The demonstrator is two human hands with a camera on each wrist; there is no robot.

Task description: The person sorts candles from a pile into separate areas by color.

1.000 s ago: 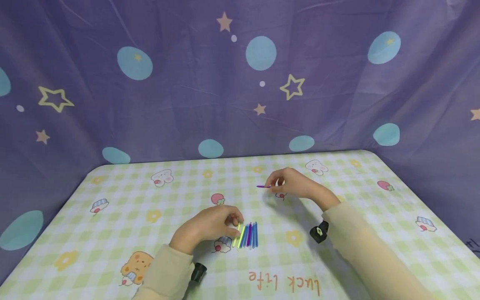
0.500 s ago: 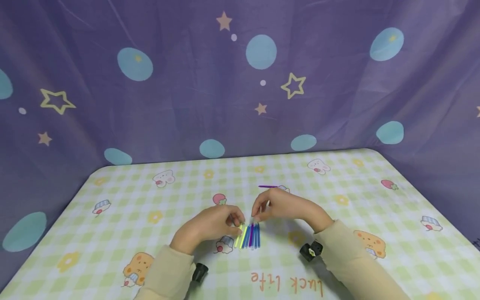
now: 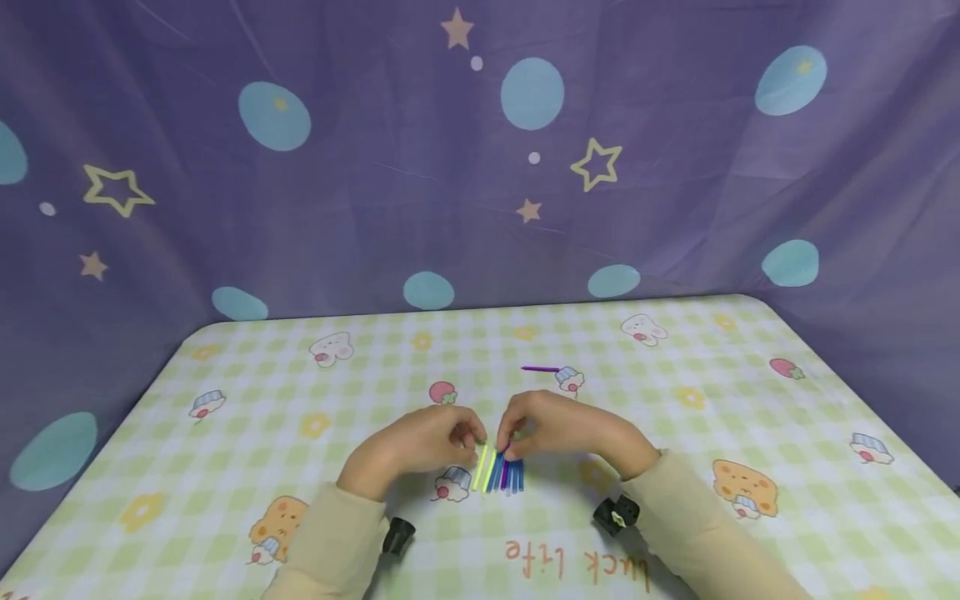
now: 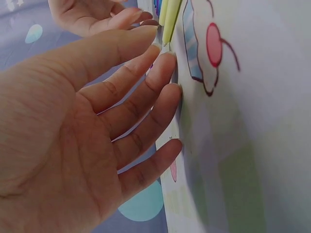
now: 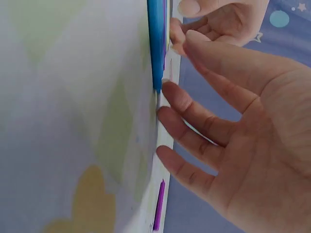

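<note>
In the head view, a row of thin sticks lies side by side on the tablecloth: yellow sticks at the left, blue sticks at the right and a purple stick among them. My left hand is at the far end of the yellow ones, fingers loosely bent; whether they touch is unclear. My right hand has its thumb and index fingertips over the far ends of the blue ones, in front of them. The right wrist view shows its other fingers spread beside a blue stick. Another purple stick lies apart, farther back.
A green-and-white checked tablecloth with printed cartoons covers the table. Behind it hangs a purple curtain with stars and blue ovals. Each wrist wears a small black device, such as the right one.
My right hand has let go of the purple stick at the back and come toward me to the row. The left hand has stayed by the yellow sticks.
</note>
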